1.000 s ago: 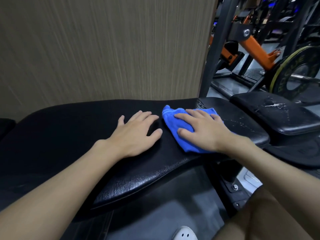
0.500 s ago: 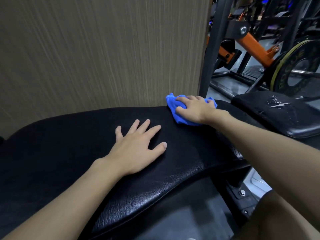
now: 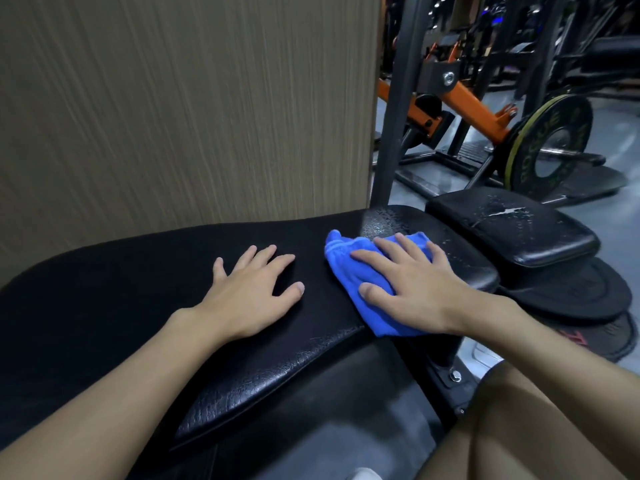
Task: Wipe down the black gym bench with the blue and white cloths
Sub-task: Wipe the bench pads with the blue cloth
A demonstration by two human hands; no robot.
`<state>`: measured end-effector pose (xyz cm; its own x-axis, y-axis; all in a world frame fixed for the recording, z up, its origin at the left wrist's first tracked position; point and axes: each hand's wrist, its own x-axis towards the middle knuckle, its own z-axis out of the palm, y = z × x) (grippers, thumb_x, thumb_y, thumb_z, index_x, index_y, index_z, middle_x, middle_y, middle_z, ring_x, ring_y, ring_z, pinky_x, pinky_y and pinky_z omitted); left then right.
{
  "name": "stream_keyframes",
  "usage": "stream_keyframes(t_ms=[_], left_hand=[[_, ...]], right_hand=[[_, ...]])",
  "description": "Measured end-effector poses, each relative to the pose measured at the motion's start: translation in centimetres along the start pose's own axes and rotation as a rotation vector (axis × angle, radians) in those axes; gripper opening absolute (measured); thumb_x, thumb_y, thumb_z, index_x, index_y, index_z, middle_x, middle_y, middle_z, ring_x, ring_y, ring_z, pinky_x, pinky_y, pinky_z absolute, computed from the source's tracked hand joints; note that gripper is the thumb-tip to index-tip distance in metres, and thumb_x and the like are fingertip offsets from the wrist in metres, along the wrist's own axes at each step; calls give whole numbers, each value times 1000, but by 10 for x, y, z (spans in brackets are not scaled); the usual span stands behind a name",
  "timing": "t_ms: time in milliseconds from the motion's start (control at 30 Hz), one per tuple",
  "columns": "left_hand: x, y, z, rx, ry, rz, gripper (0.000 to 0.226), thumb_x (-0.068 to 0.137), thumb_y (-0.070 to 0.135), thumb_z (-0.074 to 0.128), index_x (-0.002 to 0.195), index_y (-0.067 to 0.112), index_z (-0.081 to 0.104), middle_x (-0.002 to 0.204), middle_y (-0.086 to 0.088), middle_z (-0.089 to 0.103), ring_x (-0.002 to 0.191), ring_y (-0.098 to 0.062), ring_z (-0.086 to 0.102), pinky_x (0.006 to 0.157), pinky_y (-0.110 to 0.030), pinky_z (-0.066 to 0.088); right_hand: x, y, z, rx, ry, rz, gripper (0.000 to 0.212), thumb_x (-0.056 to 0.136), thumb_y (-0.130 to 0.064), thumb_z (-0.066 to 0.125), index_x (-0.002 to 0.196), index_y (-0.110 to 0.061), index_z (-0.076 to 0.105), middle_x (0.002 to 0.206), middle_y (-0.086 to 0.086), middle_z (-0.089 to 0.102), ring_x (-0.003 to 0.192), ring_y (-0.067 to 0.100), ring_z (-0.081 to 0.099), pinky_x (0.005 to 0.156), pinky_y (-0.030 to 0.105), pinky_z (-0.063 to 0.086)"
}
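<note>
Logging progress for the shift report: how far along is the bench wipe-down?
Done: unclear, though the bench near the left hand looks dry. In hand: the right hand presses the blue cloth flat on the bench's right end. Left: droplets beyond the cloth, the wet smaller pad; no white cloth is in view.

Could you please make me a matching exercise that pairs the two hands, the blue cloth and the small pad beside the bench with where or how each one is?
Things:
1. left hand
2. right hand
3. blue cloth
4. small pad

States:
a. spattered with droplets
b. flat on the bare bench
c. spread on top of the cloth
d. lying on the bench under a hand

Pairs: 1-b, 2-c, 3-d, 4-a
</note>
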<state>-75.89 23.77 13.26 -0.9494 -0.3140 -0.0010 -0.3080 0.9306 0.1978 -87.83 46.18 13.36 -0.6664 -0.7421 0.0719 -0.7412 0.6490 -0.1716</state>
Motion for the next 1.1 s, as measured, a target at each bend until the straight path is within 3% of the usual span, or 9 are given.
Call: stream_keyframes(t_ms=[100,300,500,633,700,800,1033,1100], left_hand=[[5,10,-3,-30,26,66,60,94,59,33,149,39,23,162,11,11,149,-10,2,118,-55,2],[21,27,7,-11,-1,109,64,92,63,29,151,38,21,163,10,9,150,-12,-1,119,-54,0],[25,23,15,20,12,115,69,89,70,25,151,40,18,163,12,5,149,-11,-4,119,-53,-2],[25,23,15,6,7,111,86,72,78,8,150,43,17,163,13,4,149,-10,-6,119,-52,-4],[25,22,14,8,-2,107,79,79,77,15,150,43,16,163,13,3,149,-10,-7,119,-52,-5],[24,22,14,11,3,105,67,90,70,26,150,43,17,163,13,4,149,-10,-7,119,-52,-5],[22,24,12,-9,-10,105,78,79,76,16,150,43,19,163,12,7,150,-12,-5,119,-53,-4],[21,25,12,-2,-11,102,72,86,73,21,150,42,18,163,11,6,150,-12,-5,118,-53,-4]], right_hand=[[-2,0,2,-2,6,-6,75,79,-75,13,149,-50,16,163,-6,14,151,21,3,118,57,2],[48,15,2,5,28,51,55,91,-53,37,145,-50,29,156,-10,28,145,16,19,115,55,14],[124,45,2,42,-5,144,59,85,-57,34,144,-51,31,151,-8,35,143,21,24,111,59,16],[158,57,-3,65,-38,216,59,86,-57,31,144,-50,31,153,-4,34,140,27,29,107,56,19],[161,59,-3,69,-46,223,59,86,-56,29,145,-50,30,153,-2,34,139,28,29,106,55,18],[146,60,1,68,-9,195,59,85,-54,28,144,-49,31,151,-4,36,141,24,25,108,55,15],[42,57,0,-8,82,141,69,75,-58,21,142,-48,35,152,-11,35,142,16,24,113,51,20],[7,57,0,-39,121,126,74,72,-61,15,143,-48,35,152,-13,34,142,14,23,114,49,20]])
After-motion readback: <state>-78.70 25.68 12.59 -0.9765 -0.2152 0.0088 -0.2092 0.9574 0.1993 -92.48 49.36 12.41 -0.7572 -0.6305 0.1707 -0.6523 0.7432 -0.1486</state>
